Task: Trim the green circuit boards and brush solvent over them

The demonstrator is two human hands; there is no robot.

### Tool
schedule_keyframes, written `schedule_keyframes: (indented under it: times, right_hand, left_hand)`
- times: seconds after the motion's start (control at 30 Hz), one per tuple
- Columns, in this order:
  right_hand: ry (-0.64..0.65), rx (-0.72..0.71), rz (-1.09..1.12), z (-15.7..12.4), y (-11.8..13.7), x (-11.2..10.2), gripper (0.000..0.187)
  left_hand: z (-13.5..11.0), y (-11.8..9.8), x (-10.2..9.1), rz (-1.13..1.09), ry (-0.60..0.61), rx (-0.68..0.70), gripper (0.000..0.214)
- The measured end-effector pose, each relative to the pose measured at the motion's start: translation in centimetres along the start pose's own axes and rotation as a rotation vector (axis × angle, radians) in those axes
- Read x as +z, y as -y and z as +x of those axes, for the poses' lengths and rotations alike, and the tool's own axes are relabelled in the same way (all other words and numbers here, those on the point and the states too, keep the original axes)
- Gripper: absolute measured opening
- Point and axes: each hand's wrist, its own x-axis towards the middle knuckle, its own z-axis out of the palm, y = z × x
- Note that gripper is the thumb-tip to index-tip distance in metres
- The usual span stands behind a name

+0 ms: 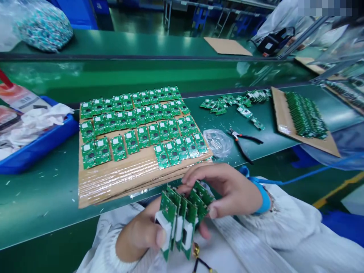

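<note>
My left hand (142, 233) grips a fanned stack of small green circuit boards (182, 216) over my lap, thumb pressed on the front board. My right hand (224, 189), with a blue wrist strap (263, 195), reaches over the top of the same stack, its fingers curled on the boards at the back. Just beyond my hands lies a cardboard sheet (119, 178) wrapped in clear film, with several rows of the same green boards (136, 121) laid flat on it.
Black-handled cutters (244, 142) and a clear tape roll (218, 141) lie right of the cardboard. Loose boards (230, 103) are scattered further back. Another cardboard (307, 125) holds upright boards. A blue bin (34, 148) with white wrappers stands left. Another person in white is at the far right.
</note>
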Motion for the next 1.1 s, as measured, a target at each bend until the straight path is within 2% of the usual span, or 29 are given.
schedule_keyframes:
  times: [0.17,0.3,0.4,0.6,0.73,0.83,0.9,0.97,1.1]
  right_hand:
    - [0.024,0.027,0.0,1.8,0.4,1.8,0.035]
    - [0.014,0.083,0.033,2.7,0.6,3.2,0.034]
    - [-0.002,0.099,-0.044,3.3,0.7,4.0,0.036]
    - [-0.042,0.174,0.096,4.0,0.7,5.4,0.036]
    - [-0.099,0.124,0.176,4.2,0.9,5.6,0.039]
    - [-0.202,0.107,0.182,4.8,1.2,5.1,0.043]
    - [-0.305,0.181,0.039,5.7,1.3,4.7,0.046]
    - [-0.38,0.295,-0.256,6.9,1.1,4.7,0.045]
    - [-0.352,0.451,-0.872,9.3,0.2,5.8,0.036]
  left_hand:
    - [-1.4,0.2,-1.1,-0.151,-0.029,0.132,0.063]
    - [-2.4,-0.1,-2.4,-0.266,-0.017,0.184,0.042]
    - [-3.5,0.0,-3.6,-0.356,0.004,0.198,0.027]
    - [-4.8,0.2,-5.2,-0.456,0.003,0.204,0.02]
    - [-5.0,-0.8,-4.9,-0.397,-0.051,0.19,0.037]
    - [-5.2,-1.4,-4.7,-0.378,-0.007,0.173,0.05]
    - [-5.4,-1.5,-4.8,-0.404,0.051,0.185,0.049]
    - [-5.7,-1.3,-5.1,-0.442,0.106,0.193,0.046]
    - [-5.9,-1.1,-5.5,-0.488,0.182,0.203,0.05]
